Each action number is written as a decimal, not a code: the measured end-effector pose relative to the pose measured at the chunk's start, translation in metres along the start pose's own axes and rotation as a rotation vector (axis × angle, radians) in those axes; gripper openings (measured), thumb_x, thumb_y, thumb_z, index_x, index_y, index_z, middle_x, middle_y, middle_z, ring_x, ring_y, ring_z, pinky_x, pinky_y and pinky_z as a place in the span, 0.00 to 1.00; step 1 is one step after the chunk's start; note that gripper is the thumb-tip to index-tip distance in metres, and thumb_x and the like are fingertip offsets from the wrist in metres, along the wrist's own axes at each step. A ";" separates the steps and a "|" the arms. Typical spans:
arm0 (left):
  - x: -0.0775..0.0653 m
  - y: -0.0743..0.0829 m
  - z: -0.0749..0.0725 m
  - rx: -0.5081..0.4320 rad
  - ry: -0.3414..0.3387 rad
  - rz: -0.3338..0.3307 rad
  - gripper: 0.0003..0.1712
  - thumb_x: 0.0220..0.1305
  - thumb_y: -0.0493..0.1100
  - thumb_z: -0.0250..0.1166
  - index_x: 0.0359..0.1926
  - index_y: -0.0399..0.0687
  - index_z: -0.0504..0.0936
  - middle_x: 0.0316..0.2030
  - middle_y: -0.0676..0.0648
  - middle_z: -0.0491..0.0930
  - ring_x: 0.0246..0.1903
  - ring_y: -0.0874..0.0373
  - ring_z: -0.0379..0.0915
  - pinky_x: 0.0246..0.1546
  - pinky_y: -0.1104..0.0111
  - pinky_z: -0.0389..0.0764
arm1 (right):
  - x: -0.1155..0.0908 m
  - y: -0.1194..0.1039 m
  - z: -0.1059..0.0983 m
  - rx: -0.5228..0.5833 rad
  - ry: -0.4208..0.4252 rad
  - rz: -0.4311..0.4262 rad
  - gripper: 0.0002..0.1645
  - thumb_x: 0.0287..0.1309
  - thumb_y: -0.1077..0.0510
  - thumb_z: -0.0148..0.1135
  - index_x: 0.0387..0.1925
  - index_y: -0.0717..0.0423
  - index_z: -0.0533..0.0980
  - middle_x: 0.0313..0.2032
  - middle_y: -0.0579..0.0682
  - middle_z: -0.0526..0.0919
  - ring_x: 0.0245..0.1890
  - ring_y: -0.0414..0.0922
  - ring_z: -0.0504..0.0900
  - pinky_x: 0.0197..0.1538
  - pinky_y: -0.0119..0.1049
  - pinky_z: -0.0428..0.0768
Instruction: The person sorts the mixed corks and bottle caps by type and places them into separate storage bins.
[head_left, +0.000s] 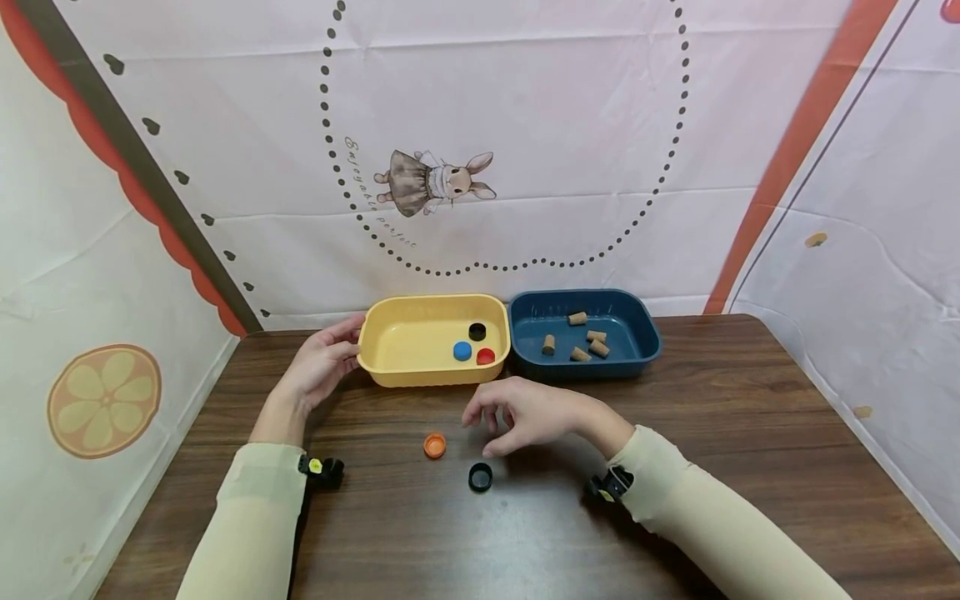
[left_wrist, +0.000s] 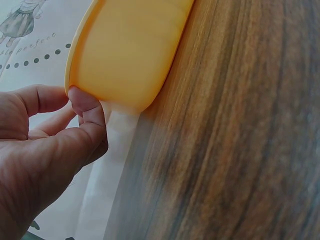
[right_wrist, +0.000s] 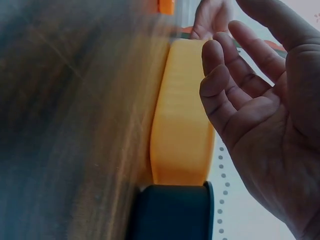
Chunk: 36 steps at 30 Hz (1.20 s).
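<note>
With thumb and fingers, my left hand (head_left: 321, 362) grips the left end of a yellow plastic tray (head_left: 397, 377); the left wrist view shows the fingertips at its rim. A black bottle cap (head_left: 477, 332), a blue bottle cap (head_left: 462, 351) and a red bottle cap (head_left: 486, 357) lie inside that tray. My right hand (head_left: 534, 412) hovers in front of the trays, fingers loosely bent and holding nothing. Nearest to it on the table, a second black cap (head_left: 480, 477) lies just below the thumb. An orange cap (head_left: 435, 445) lies left of the fingertips.
A dark blue tray (head_left: 637, 357) stands against the yellow tray's right end, with several corks (head_left: 597, 347) in it. Behind both trays hangs a printed cloth (head_left: 570, 167), and similar cloth borders the brown wooden table (head_left: 735, 417) at left and right.
</note>
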<state>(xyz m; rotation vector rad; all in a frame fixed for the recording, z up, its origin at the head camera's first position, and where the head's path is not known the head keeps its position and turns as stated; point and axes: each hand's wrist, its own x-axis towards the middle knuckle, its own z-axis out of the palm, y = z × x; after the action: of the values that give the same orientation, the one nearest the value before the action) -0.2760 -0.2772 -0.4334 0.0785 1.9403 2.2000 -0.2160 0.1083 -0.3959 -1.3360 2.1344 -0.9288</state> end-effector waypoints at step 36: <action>0.000 0.000 -0.001 0.009 -0.013 0.008 0.37 0.78 0.25 0.51 0.83 0.35 0.54 0.61 0.37 0.65 0.57 0.53 0.68 0.51 0.69 0.81 | -0.001 0.010 0.030 -0.066 -0.106 -0.015 0.24 0.61 0.52 0.79 0.58 0.44 0.82 0.47 0.42 0.80 0.43 0.40 0.79 0.45 0.30 0.79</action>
<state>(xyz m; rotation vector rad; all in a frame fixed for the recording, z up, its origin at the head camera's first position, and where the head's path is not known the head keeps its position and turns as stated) -0.2758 -0.2778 -0.4339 0.1018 1.9459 2.1904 -0.2014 0.1037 -0.4234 -1.4035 2.0931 -0.7815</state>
